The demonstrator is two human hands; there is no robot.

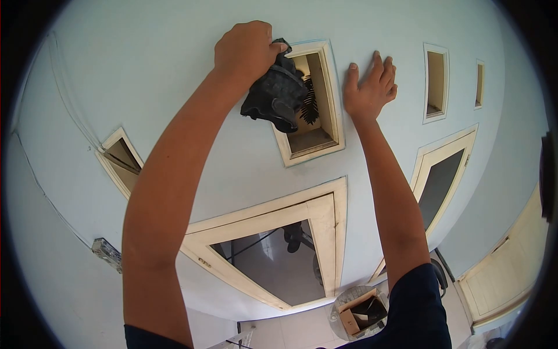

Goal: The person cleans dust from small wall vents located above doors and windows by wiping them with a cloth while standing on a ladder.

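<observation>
My left hand (247, 49) is closed on a crumpled black cloth (278, 93), which hangs down in front of a small framed wall opening (337, 125). The cloth covers the left part of that opening and its frame. Through the gap a dark, leaf-like shape (310, 102) shows. Just right of the frame, my right hand (372, 90) rests on the pale blue wall (383, 29) with fingers spread, holding nothing.
Below the opening is a cream-framed door (325, 244) with a glass pane. Smaller openings (435, 81) sit farther right. A cardboard box (350, 321) stands low down on a round surface. A cable (43, 192) runs down the left wall to an electrical box (106, 253).
</observation>
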